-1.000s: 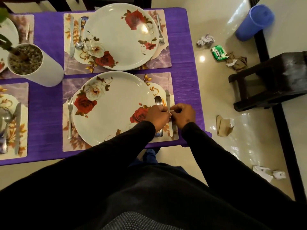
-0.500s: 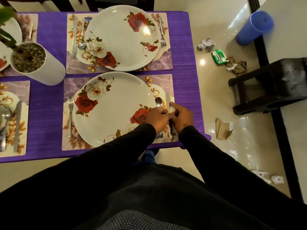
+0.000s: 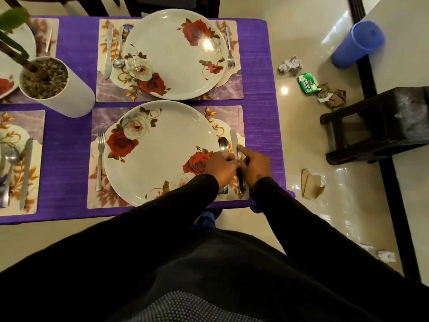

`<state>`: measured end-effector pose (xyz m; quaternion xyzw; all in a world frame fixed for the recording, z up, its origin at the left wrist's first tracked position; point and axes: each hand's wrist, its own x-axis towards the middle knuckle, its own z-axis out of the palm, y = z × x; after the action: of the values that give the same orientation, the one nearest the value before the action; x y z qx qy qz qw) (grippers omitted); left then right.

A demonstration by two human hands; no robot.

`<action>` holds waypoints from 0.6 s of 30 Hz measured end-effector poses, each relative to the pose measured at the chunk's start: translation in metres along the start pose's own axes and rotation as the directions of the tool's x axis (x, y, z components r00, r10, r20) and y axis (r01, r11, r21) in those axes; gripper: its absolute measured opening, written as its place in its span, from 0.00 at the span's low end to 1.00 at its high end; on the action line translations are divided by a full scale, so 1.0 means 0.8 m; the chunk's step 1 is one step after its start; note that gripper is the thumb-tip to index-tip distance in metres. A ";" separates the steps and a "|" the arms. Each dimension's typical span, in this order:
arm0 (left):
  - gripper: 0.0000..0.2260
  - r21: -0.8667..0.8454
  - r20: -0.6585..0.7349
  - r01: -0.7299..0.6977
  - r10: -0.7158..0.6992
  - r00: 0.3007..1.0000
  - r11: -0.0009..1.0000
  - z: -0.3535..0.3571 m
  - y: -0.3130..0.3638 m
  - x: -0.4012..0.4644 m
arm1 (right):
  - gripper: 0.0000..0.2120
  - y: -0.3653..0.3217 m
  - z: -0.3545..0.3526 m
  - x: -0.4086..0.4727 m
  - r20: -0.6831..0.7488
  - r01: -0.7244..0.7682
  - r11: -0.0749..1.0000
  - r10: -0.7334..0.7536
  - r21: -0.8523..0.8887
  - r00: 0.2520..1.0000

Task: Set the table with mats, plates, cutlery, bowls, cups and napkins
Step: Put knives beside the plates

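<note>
A table [image 3: 255, 66] under a purple cloth [image 3: 74, 159] carries four floral mats [image 3: 229, 89], apparently, and a white plant pot [image 3: 69, 98] standing directly on the cloth.
</note>
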<state>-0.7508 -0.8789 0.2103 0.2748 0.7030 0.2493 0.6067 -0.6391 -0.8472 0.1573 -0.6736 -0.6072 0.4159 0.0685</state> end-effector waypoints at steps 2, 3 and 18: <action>0.13 -0.001 0.004 -0.006 0.006 1.000 1.000 0.000 -0.001 0.001 | 0.23 -0.001 0.000 0.002 0.009 0.000 1.000 0.001 -0.030 1.000; 0.12 -0.002 0.007 -0.010 0.010 1.000 1.000 -0.001 -0.001 0.000 | 0.23 -0.002 0.000 0.002 0.018 -0.005 0.999 0.005 -0.038 1.000; 0.13 -0.023 -0.008 -0.015 0.015 1.000 1.000 -0.009 0.001 -0.003 | 0.23 -0.006 0.001 -0.001 0.010 -0.044 0.998 0.044 0.048 0.999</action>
<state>-0.7574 -0.8799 0.2136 0.2722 0.7004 0.2628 0.6052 -0.6431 -0.8473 0.1598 -0.6832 -0.5822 0.4347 0.0730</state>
